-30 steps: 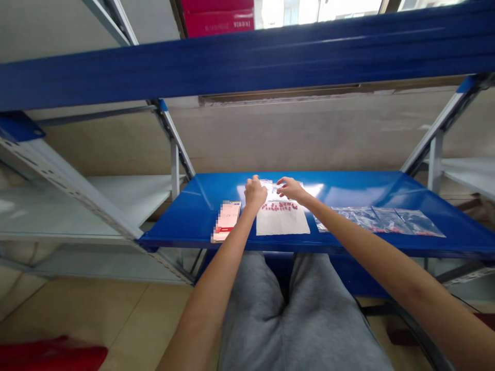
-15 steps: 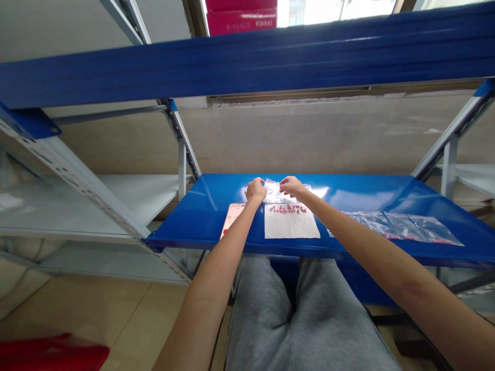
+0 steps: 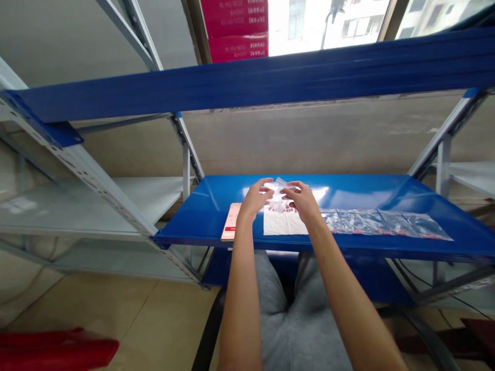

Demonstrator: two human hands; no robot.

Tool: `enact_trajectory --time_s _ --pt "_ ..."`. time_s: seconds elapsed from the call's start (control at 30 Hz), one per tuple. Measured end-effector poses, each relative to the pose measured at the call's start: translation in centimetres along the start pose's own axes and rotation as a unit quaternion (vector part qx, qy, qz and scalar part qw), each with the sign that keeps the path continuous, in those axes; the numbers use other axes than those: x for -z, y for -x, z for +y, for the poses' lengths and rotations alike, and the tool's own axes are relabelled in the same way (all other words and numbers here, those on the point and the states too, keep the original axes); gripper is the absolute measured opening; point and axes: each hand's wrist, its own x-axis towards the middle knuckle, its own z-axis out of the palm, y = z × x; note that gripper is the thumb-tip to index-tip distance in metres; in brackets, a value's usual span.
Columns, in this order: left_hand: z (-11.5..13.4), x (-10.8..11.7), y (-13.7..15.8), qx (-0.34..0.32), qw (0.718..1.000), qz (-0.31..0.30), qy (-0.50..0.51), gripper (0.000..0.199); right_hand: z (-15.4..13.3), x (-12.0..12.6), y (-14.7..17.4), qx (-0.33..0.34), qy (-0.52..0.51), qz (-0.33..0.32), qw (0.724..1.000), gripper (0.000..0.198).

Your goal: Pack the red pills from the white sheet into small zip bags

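Between my two hands is a clear plastic bag point(image 3: 279, 195), raised over the white cloth point(image 3: 282, 225). My left hand point(image 3: 257, 198) pinches its left side, and my right hand point(image 3: 302, 200) grips its right side with bent fingers. Small red beads point(image 3: 288, 208) lie along the cloth's far part, partly covered by the bag and my right hand. To the right, a row of clear bags point(image 3: 386, 223) with red pieces at their near edges rests on the blue shelf. Whether the held bag contains anything cannot be made out.
A phone point(image 3: 231, 221) with a lit screen lies left of the cloth on the blue shelf point(image 3: 216, 193). A blue beam point(image 3: 247, 85) crosses above my hands. Metal uprights point(image 3: 191, 154) stand at the sides, and red boxes point(image 3: 237, 28) sit by the window.
My hands have come nearer to me with a bag lifted between them, now over the cloth and beads. The view has tilted up slightly.
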Motion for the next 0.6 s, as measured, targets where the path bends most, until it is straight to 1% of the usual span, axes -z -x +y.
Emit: enact_trajectory --time_s 0.03,0.07,0.17,0.2,0.23,0.3,0.4,0.53,0.6 --pt "-0.4 -0.6 1.2 -0.003 1.0 -0.001 0.02 0.048 0.3 0.3 1.1 0.005 -0.016 0.024 1.0 0.045" --pt "-0.9 -1.2 2.5 0.004 0.999 0.005 0.038 0.048 0.6 0.7 2.2 0.012 -0.027 0.046 0.999 0.047" --pt "-2.5 -3.0 5.8 0.033 0.996 -0.008 0.085 0.05 1.9 2.1 5.0 0.038 -0.029 0.106 0.993 0.049" --pt "-3.0 -3.5 6.7 0.038 0.994 -0.015 0.101 0.048 2.4 2.7 5.7 0.043 -0.023 0.119 0.992 0.048" --pt "-3.5 -4.0 7.4 0.042 0.992 -0.01 0.117 0.048 2.8 3.3 6.3 0.047 -0.014 0.124 0.991 0.046" --pt "-4.2 -4.9 8.4 0.052 0.989 0.002 0.135 0.045 3.5 4.3 6.9 0.048 0.001 0.113 0.992 0.042" --pt "-5.0 -5.8 9.0 0.067 0.988 0.026 0.136 0.036 3.9 5.6 7.0 0.042 0.012 0.092 0.995 0.037" --pt "-5.9 -6.5 9.2 0.072 0.988 0.06 0.12 0.028 4.1 6.4 6.7 0.041 0.018 0.071 0.996 0.031" --pt "-6.4 -6.5 9.4 0.076 0.988 0.077 0.114 0.028 4.4 6.7 6.6 0.039 0.02 0.056 0.997 0.033"
